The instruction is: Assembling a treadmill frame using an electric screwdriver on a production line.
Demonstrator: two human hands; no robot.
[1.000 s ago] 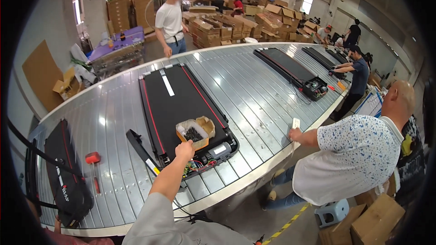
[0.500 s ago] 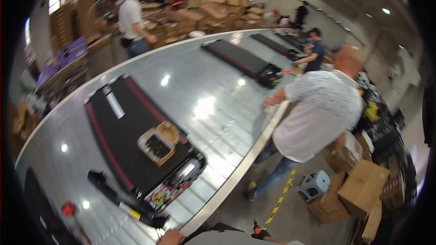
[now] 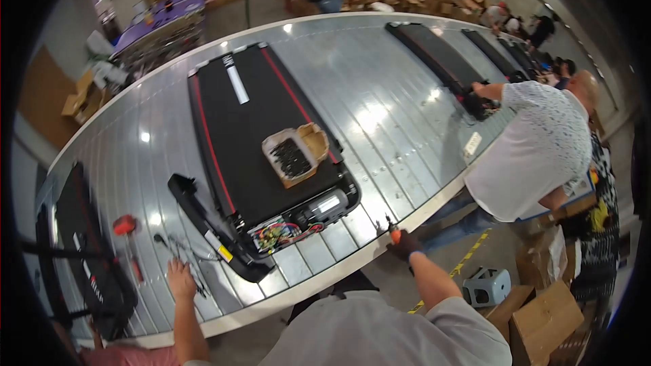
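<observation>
Gripping the orange-handled screwdriver in my closed right hand at the desk edge, my left hand spread flat by the cables, I should steady myself before reaching the treadmill's open motor bay.

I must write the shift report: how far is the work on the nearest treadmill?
Done: the treadmill lies on the conveyor with its motor and wires exposed. In hand: the gloved right hand holds an orange-handled tool at the conveyor edge; the left hand rests by loose cables. Left: the long black cover lies beside the motor end, not fitted.
</observation>
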